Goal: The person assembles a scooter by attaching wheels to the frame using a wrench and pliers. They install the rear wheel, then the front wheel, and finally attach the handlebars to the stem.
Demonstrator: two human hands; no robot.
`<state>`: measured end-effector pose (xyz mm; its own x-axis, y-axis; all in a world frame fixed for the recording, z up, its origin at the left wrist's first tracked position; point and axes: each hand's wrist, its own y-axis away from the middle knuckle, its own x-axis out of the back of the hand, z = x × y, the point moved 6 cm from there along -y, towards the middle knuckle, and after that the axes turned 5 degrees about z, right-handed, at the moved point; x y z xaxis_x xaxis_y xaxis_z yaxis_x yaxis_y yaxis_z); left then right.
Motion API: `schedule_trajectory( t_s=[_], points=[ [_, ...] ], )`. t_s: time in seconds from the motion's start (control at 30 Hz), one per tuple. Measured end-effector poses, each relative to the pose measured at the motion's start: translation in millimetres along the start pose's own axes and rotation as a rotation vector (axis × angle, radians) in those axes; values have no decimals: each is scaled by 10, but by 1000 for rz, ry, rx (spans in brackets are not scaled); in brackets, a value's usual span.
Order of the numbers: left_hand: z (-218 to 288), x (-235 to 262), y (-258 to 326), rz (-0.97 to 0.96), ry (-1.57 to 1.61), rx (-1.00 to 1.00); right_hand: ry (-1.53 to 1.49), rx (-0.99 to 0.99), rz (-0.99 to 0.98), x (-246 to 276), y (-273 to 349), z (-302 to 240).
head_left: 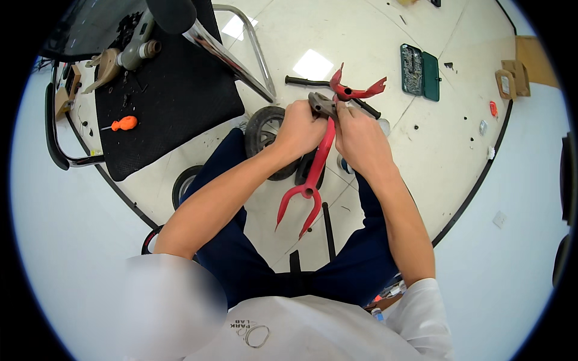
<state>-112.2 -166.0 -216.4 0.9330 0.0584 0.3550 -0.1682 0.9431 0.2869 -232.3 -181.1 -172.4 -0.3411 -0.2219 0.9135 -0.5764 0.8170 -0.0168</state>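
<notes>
Two hands met over a red frame (319,157), a slim metal piece that forked into two prongs at its lower end, below the wrists, and spread into curved red arms just above the fingers. The left hand (301,128) was closed around the upper part of the frame and pressed against a small grey metal part (323,104) at its fingertips. The right hand (360,135) gripped the same stretch of frame from the other side, its fingers curled near the grey part, the two hands touching.

Just beyond the fingers lay a black handlebar (313,82) on the pale floor. Under the left wrist stood a small black wheel (265,129). Well out past the right hand lay an open green case (420,71) of small bits. Far off to the left hand's side, an orange screwdriver (124,124) rested on a black chair seat (174,102).
</notes>
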Motion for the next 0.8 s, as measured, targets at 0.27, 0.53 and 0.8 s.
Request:
schedule_trajectory(
  t_s=[0.27, 0.53, 0.8],
  points=[
    [318, -268, 566, -294, 344, 8, -41, 395, 134, 504, 397, 92],
    [736, -375, 894, -688, 603, 11, -166, 757, 422, 835, 450, 64],
    [937, -306, 1288, -791, 861, 246, -575, 896, 379, 754, 348, -139]
  ],
)
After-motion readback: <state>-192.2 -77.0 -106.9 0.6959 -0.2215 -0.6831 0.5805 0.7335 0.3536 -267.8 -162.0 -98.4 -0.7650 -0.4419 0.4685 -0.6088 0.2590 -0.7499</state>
